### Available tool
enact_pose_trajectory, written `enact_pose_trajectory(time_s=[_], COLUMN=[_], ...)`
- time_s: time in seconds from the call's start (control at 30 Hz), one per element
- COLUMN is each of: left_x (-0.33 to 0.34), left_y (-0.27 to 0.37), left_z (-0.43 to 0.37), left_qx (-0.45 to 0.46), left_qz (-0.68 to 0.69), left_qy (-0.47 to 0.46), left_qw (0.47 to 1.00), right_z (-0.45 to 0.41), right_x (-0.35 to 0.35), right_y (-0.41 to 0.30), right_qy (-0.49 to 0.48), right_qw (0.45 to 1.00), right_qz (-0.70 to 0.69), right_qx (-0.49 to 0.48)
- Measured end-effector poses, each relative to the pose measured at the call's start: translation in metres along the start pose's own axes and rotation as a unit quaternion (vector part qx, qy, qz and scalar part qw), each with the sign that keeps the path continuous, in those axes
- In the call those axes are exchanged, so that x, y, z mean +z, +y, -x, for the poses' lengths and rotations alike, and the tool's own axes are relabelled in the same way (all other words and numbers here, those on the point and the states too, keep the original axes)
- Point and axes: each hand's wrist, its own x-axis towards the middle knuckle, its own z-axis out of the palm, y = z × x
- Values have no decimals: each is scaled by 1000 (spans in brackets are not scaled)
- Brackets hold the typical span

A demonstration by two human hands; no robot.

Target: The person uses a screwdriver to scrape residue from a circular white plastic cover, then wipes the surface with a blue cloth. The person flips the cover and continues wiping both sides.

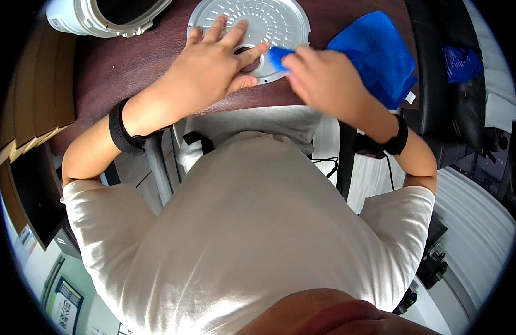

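A round silvery disc (283, 23) with rings of raised ribs and a round hole lies on the dark red-brown table top. My left hand (214, 56) rests flat on it, fingers spread, with thumb and forefinger beside the hole. My right hand (325, 75) pinches a small blue piece (279, 57) against the disc's near right part. Motion blurs this hand and the piece, so whether it is cloth or a brush is unclear. Just beyond the right hand a blue cloth (379, 54) is spread on the table.
A white round appliance housing (82, 19) with a dark opening stands at the far left. Brown cardboard (40, 79) is stacked beside the table's left edge. To the right is a black padded seat (440, 104) bearing a crumpled blue item (461, 63). A cable hangs below my right wrist.
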Motion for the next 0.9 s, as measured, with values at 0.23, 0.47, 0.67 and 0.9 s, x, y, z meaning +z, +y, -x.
enact_pose_trajectory(time_s=[0.23, 0.47, 0.67, 0.9], left_x=[3, -1, 4, 6], left_y=[-1, -16, -13, -10], left_z=[7, 9, 9, 12], left_qx=[22, 87, 78, 64], left_qz=[-24, 9, -31, -36], left_qy=[42, 38, 40, 24], left_qw=[999, 995, 996, 997], right_z=[0, -1, -1, -1], right_x=[2, 2, 2, 2], right_y=[8, 12, -16, 3], right_qy=[-6, 3, -1, 13], right_qw=[1000, 999, 999, 1000], right_qz=[3, 21, -28, 25], right_qx=[7, 26, -28, 14])
